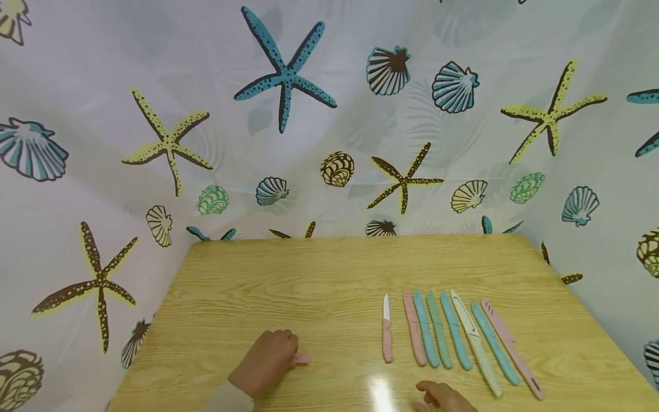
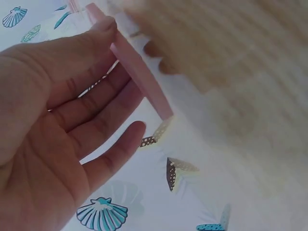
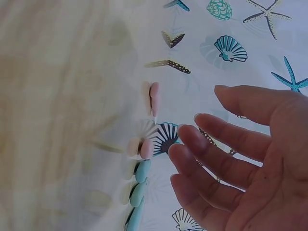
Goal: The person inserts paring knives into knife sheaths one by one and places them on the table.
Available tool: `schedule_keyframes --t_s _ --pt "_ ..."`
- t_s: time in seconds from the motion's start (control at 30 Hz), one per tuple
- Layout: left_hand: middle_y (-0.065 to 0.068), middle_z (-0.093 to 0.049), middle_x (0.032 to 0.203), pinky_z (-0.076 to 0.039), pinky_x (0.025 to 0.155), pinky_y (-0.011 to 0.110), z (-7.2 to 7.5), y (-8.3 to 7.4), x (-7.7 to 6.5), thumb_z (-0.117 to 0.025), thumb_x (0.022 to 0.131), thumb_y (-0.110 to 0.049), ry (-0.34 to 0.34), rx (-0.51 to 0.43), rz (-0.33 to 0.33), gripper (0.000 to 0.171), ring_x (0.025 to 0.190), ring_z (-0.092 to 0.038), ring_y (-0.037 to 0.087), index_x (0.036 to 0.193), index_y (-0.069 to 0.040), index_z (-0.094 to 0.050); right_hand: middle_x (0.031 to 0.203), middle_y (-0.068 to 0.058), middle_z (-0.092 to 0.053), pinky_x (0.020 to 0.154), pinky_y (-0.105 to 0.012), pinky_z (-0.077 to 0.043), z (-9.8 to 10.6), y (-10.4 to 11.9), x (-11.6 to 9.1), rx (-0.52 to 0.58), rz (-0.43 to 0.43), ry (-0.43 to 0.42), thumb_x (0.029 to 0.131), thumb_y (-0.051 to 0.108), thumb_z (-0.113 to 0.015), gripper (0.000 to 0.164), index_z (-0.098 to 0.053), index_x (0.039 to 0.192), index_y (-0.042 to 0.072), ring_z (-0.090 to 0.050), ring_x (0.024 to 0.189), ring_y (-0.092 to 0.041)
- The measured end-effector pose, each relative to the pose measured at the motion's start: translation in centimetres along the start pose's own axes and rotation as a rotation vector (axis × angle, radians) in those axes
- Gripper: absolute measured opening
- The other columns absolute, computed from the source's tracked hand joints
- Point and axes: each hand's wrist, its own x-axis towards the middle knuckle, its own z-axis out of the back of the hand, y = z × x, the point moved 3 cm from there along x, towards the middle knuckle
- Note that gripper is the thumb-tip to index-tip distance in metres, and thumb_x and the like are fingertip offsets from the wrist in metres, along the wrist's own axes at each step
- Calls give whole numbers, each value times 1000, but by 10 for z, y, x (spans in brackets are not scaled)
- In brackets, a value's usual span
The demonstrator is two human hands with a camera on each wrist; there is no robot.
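My left hand [image 1: 270,357] pinches a slim pink blade cover [image 2: 142,72] between thumb and fingers, low over the left-middle of the table. In the head view only the cover's end shows beyond the hand. My right hand [image 1: 444,396] is at the table's near side, fingers loosely bent and holding nothing. It is close to the handle ends of a row of knives. A small knife [image 1: 387,337] with a pink handle and bare pale blade lies between the two hands. In the right wrist view the open fingers [image 3: 211,159] appear beside the knife handles.
Right of the bare knife, several closed slim knives lie side by side: pink [image 1: 414,329], blue [image 1: 426,329], green [image 1: 439,329] and others. A longer cream one [image 1: 479,346] and a pink one with holes [image 1: 512,349] lie farther right. Patterned cloth [image 1: 329,126] surrounds the wooden table [image 1: 288,274].
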Motion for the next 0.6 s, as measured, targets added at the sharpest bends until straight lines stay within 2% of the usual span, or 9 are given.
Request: schedule_keyframes --t_s 0.1,0.2,0.33,0.47,0.6 --pt "-5 -54 69 -43 54 25 5 2 4 -61 90 -40 -49 -6 -7 30 59 -49 8 78 -13 -61 81 8 -57 58 -21 -44 2 7 2 -53 -79 -76 85 32 -70 32 -68 107 9 -51 70 -3" --pt "-5 -54 70 -44 56 27 11 3 5 -57 93 -41 -114 -49 -3 32 60 -49 8 78 -14 -61 81 9 -58 58 -22 -44 6 13 8 -59 -106 -94 85 31 -71 29 -69 106 11 -52 71 -5" --pt "-5 -56 78 -49 63 29 17 4 3 -67 90 -33 -197 -49 -33 19 68 -53 8 87 -14 -63 80 8 -60 57 -23 -47 13 29 14 -37 -91 -200 83 25 -74 24 -71 102 10 -57 72 -9" --pt "-5 -58 83 -51 65 28 22 2 0 -75 84 -30 -289 -49 -91 20 73 -55 8 90 -15 -63 82 3 -63 59 -22 -52 19 44 22 10 -59 -300 84 19 -74 20 -71 99 7 -61 74 -14" --pt "-5 -60 89 -52 67 28 27 -1 -2 -80 78 -29 -372 -46 -139 25 79 -57 9 92 -16 -64 82 -1 -63 59 -28 -54 20 52 38 21 -58 -317 84 16 -74 21 -70 99 1 -60 72 -15"
